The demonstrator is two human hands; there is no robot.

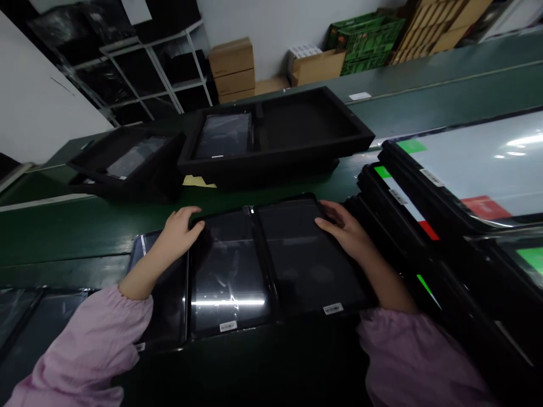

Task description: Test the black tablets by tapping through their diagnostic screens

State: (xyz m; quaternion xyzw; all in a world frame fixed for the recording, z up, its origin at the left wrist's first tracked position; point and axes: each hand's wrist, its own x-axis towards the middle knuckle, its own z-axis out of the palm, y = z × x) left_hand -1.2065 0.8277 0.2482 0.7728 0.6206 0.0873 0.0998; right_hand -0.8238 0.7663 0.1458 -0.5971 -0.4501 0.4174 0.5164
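Dark glossy panels with small white barcode labels lie side by side on the green work surface. My left hand [180, 230] is at the upper left corner of the middle panel [229, 271], thumb and fingers apart around its edge. At the upper right corner of the right panel [309, 260], my right hand [343, 229] has its thumb on the front, while the fingers go behind the edge and are partly hidden. Another panel [167, 311] lies partly under my left forearm.
Black foam trays [275, 161], one compartment holding a panel, stand beyond my hands. A smaller tray [114, 150] is at left. Stacked panels [487, 169] rise at right. Further back are green crates [365, 42], cardboard boxes [232, 65] and a shelf rack [153, 68].
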